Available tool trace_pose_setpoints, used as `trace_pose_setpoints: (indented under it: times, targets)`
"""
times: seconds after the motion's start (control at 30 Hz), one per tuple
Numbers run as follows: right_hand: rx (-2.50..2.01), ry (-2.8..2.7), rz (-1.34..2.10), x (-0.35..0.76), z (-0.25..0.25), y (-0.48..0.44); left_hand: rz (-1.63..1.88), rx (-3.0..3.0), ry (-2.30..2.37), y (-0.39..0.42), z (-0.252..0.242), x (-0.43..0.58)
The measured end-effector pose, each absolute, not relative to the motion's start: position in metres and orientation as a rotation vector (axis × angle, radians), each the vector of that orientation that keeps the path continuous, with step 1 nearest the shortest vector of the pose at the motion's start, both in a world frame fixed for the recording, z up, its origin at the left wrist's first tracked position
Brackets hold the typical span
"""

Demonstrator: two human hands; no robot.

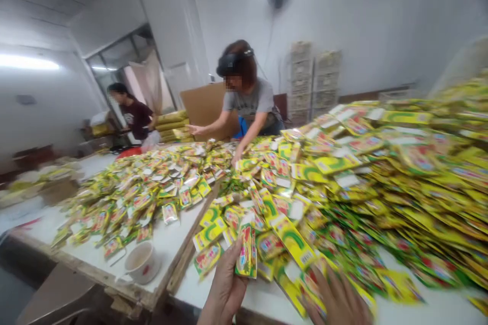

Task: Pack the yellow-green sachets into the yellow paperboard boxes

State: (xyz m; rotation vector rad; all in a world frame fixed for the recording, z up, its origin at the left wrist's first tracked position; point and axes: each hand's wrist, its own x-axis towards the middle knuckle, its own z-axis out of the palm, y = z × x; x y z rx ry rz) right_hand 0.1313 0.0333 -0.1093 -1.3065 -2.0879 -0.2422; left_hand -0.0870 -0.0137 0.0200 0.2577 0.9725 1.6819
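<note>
My left hand (227, 282) is closed around a narrow red, yellow and green packet (247, 246), held upright at the table's near edge. To its right, my right hand (335, 297) lies with fingers apart over several similar packets, slightly blurred, touching them. A long yellow packet (293, 239) with a green curve and a barcode rests just beyond its fingertips. Around both hands spreads a loose pile of packets (267, 203), some showing white ends.
A big heap of packets (415, 183) rises on the right; another pile (152, 193) lies left of a wooden strip (190, 238). A white mug (140, 264) stands near the front edge. Across the table a person (247, 96) reaches into the packets; another person (135, 114) stands farther left.
</note>
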Motion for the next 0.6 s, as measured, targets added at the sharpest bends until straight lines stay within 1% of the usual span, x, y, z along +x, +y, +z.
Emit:
trace_pose_setpoints:
  times: [0.07, 0.17, 0.3, 0.43, 0.5, 0.6]
  targets:
    - [-1.374, -2.155, -0.081, 0.128, -0.084, 0.019, 1.570, 0.394, 0.987, -0.031, 0.012, -0.063]
    - [-1.346, -2.218, 0.195, 0.126, -0.057, 0.006, 1.432, 0.531, 1.097, -0.041, 0.000, -0.043]
    - [-1.391, -2.009, 0.386, 0.131, -0.047, 0.006, 1.306, 0.710, 1.228, -0.031, -0.012, -0.031]
    - [-1.527, -1.797, 0.619, 0.154, -0.041, 0.016, 1.225, 0.837, 1.276, -0.017, -0.010, -0.014]
    - [-1.579, -1.776, 0.622, 0.176, -0.036, 0.026, 1.187, 0.871, 1.277, -0.011, -0.007, -0.003]
    - [-1.757, -1.670, 0.406, 0.216, -0.032, 0.047, 1.141, 0.928, 1.264, -0.001, -0.007, 0.011]
